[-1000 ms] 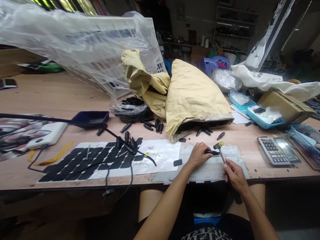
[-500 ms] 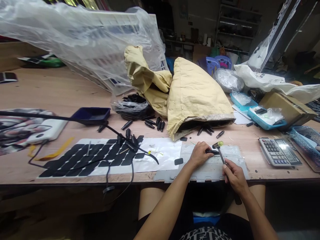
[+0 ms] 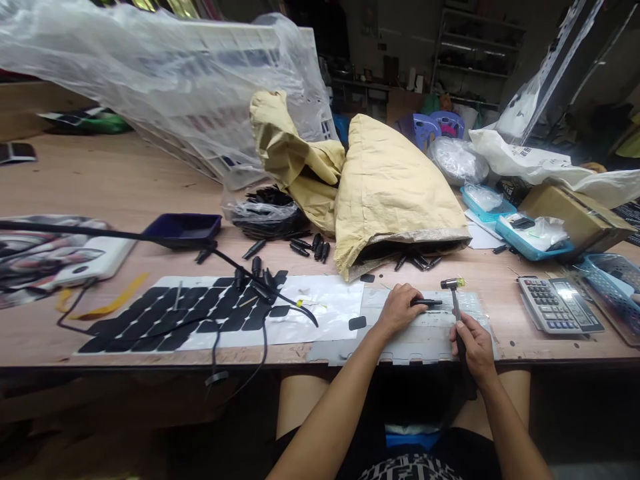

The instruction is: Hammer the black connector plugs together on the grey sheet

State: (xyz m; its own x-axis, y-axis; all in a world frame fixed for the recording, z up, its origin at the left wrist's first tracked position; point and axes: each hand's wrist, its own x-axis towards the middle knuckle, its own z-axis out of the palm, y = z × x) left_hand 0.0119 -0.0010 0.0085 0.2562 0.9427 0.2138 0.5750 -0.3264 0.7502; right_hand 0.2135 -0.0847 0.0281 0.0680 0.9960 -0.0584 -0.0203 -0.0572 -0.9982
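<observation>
My left hand rests on a clear plastic sheet at the near table edge, its fingers pinched on a short black rod-shaped part that lies flat and points right. My right hand is wrapped round the handle of a small hammer. The hammer's head, with a yellow end, hangs just right of the black part's tip. Loose black parts of the same kind lie further back by the tan paper sack.
A sheet of black cells with a black cable lies to the left, behind it a dark blue tray. A calculator and blue baskets stand at the right. Clear plastic wrap covers stacked goods behind.
The hammer head has swung to the right and up, away from the black part's tip. My left hand has kept its hold on the part.
</observation>
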